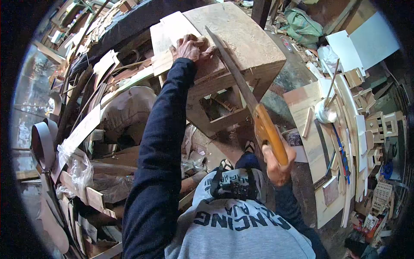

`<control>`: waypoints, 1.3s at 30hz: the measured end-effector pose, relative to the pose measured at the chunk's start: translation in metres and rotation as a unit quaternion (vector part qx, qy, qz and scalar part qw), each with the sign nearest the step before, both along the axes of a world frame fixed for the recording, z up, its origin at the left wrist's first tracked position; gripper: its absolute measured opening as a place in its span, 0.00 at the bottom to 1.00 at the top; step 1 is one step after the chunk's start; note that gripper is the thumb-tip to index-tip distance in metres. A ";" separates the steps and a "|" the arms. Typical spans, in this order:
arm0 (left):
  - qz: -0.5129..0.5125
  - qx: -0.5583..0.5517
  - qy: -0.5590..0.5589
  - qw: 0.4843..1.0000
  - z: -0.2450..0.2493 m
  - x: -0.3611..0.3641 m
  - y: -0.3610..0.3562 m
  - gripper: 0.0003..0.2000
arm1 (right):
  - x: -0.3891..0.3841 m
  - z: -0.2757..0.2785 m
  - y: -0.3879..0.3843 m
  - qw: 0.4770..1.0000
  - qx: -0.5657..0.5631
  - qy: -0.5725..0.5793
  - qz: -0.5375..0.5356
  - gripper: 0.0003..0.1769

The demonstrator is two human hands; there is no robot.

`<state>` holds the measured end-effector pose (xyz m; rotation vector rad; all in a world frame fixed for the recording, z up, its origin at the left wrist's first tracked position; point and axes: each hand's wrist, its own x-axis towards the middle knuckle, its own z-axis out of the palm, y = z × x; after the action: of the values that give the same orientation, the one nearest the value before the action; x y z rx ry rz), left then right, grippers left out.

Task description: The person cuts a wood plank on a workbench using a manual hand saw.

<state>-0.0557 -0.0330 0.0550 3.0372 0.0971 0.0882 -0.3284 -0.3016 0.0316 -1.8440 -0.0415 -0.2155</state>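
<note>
My right hand is closed round the orange-brown wooden handle of a handsaw. Its long blade slants away from me over the top of a wooden workbench, the tip pointing to the far side. My left hand presses down with bent fingers on a pale wooden board, which lies on the left part of the bench top. The left thumb is close beside the blade. A smaller strip of wood sticks out past the bench's left edge, near my left wrist.
Offcuts and a clear plastic bag crowd the left side. On the right, a plywood sheet carries sticks, a white container and long strips. Further back lies a green sack. My sandalled feet stand below the bench.
</note>
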 end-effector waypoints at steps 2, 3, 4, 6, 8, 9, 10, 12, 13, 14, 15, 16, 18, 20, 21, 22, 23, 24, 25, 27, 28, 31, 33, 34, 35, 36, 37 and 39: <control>-0.006 -0.016 -0.004 1.000 -0.006 -0.003 0.000 0.20 | -0.001 0.003 0.001 1.000 0.005 0.000 0.005 0.30; -0.012 -0.025 -0.013 1.000 -0.008 0.000 0.002 0.21 | 0.007 0.010 0.006 1.000 0.012 -0.022 0.006 0.30; -0.019 -0.035 -0.024 0.999 -0.012 0.006 0.006 0.24 | 0.019 0.017 0.013 0.999 0.000 -0.035 0.013 0.30; -0.026 -0.070 -0.071 0.995 -0.017 0.014 0.011 0.24 | 0.036 0.020 0.018 1.000 -0.011 0.011 0.018 0.30; -0.026 -0.055 -0.062 0.996 -0.023 0.016 0.011 0.23 | 0.034 0.019 0.021 1.000 -0.010 0.022 0.006 0.29; -0.024 -0.049 -0.056 0.997 -0.020 0.011 0.009 0.22 | 0.025 0.012 0.018 1.000 -0.011 -0.011 -0.001 0.29; -0.014 -0.044 -0.060 0.997 -0.023 0.015 0.009 0.22 | 0.015 0.003 0.013 0.999 -0.011 -0.045 -0.006 0.29; -0.012 -0.053 -0.058 0.997 -0.027 0.019 0.012 0.22 | 0.000 0.002 0.005 0.996 -0.049 -0.080 -0.008 0.30; -0.015 -0.056 -0.053 0.997 -0.028 0.018 0.012 0.22 | 0.001 0.003 0.008 0.996 -0.045 -0.077 -0.004 0.30; -0.021 -0.050 -0.051 0.997 -0.028 0.019 0.013 0.21 | 0.007 0.006 0.013 0.996 -0.041 -0.075 -0.002 0.30; -0.024 -0.054 -0.050 0.997 -0.028 0.019 0.013 0.21 | 0.017 0.010 0.018 0.996 -0.038 -0.076 -0.002 0.30; -0.027 -0.057 -0.049 0.997 -0.029 0.020 0.013 0.21 | 0.029 0.018 0.027 0.997 -0.039 -0.059 -0.015 0.28; -0.039 -0.049 -0.051 0.997 -0.028 0.021 0.016 0.19 | 0.043 0.021 0.034 0.999 -0.021 -0.031 -0.023 0.26; -0.067 -0.032 -0.058 0.996 -0.030 0.022 0.021 0.18 | 0.046 0.019 0.037 1.000 0.005 0.011 -0.025 0.24; -0.085 -0.026 -0.062 0.994 -0.032 0.020 0.023 0.18 | 0.045 0.018 0.037 1.000 0.008 0.009 -0.026 0.24; -0.092 -0.033 -0.081 0.992 -0.036 0.020 0.026 0.19 | 0.045 0.019 0.037 1.000 0.010 0.005 -0.027 0.24; -0.099 -0.040 -0.100 0.989 -0.042 0.021 0.027 0.20 | 0.045 0.019 0.037 1.000 0.013 0.001 -0.029 0.24; -0.108 -0.046 -0.118 0.986 -0.040 0.018 0.025 0.21 | 0.044 0.016 0.034 1.000 -0.010 -0.017 -0.022 0.26; -0.111 -0.041 -0.127 0.985 -0.039 0.016 0.022 0.23 | 0.044 0.011 0.030 0.999 -0.033 -0.035 -0.016 0.27; -0.117 -0.030 -0.143 0.982 -0.038 0.009 0.017 0.29 | 0.042 0.009 0.026 0.998 -0.040 -0.049 -0.006 0.29; -0.124 -0.009 -0.171 0.977 -0.041 0.008 0.015 0.29 | 0.038 0.010 0.024 0.999 -0.024 -0.044 -0.003 0.30; -0.104 -0.014 -0.159 0.982 -0.034 -0.003 0.000 0.28 | 0.031 0.016 0.020 1.000 -0.007 -0.001 -0.005 0.30; -0.105 -0.016 -0.164 0.981 -0.029 -0.015 -0.005 0.26 | 0.031 0.011 0.017 1.000 -0.018 -0.005 -0.003 0.30; -0.105 -0.017 -0.166 0.980 -0.028 -0.018 -0.007 0.26 | 0.032 0.001 0.015 0.999 -0.031 -0.028 0.000 0.30; -0.107 -0.015 -0.167 0.980 -0.027 -0.017 -0.007 0.26 | 0.033 -0.005 0.013 0.998 -0.043 -0.051 0.002 0.30; -0.108 -0.013 -0.167 0.980 -0.028 -0.017 -0.007 0.25 | 0.031 -0.002 0.013 0.998 -0.039 -0.043 0.001 0.30; -0.110 -0.012 -0.167 0.980 -0.029 -0.016 -0.006 0.25 | 0.027 0.005 0.012 0.999 -0.034 -0.034 -0.001 0.30; -0.127 -0.010 -0.180 0.975 -0.033 -0.015 -0.002 0.25 | 0.023 0.011 0.010 0.999 -0.028 -0.021 0.001 0.30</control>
<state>-0.0707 -0.0354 0.0220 2.9257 -0.3135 0.6048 -0.3050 -0.2916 0.0421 -1.8947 -0.0797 -0.2541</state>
